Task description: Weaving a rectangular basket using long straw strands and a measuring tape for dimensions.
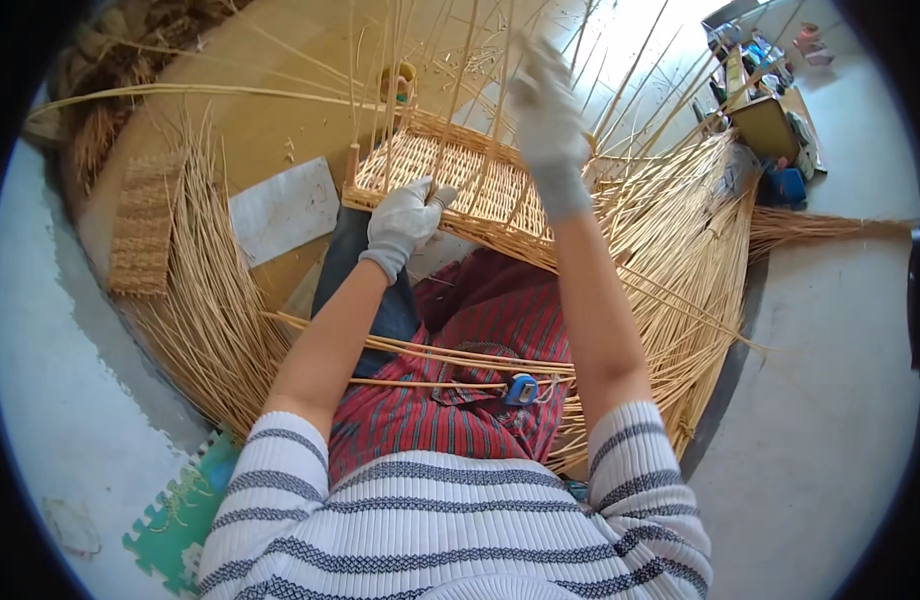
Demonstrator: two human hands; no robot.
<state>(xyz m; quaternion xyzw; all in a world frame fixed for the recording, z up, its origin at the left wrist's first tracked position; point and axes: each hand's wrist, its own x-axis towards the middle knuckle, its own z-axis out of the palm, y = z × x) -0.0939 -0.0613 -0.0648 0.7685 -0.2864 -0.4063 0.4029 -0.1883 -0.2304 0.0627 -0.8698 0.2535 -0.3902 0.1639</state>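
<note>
A half-woven wicker basket (450, 170) with a rectangular woven base rests before me, long upright canes rising from its edges. White work gloves cover both hands. Fingers of my left hand (405, 218) close around its near edge, left of the middle. My right hand (550, 115) is raised over the basket's right side among the upright canes. Motion smears its fingers, so whether it grips a cane does not show. Wooden pegs stand at the basket's left corners.
Bundles of loose canes lie on the left (210, 300) and right (680, 290). Several long canes (430, 352) and a blue tape measure (521, 389) rest on my lap's red striped cloth (410, 430). A woven mat (143, 225), a white sheet (285, 210) and a green foam tile (185, 510) lie leftward.
</note>
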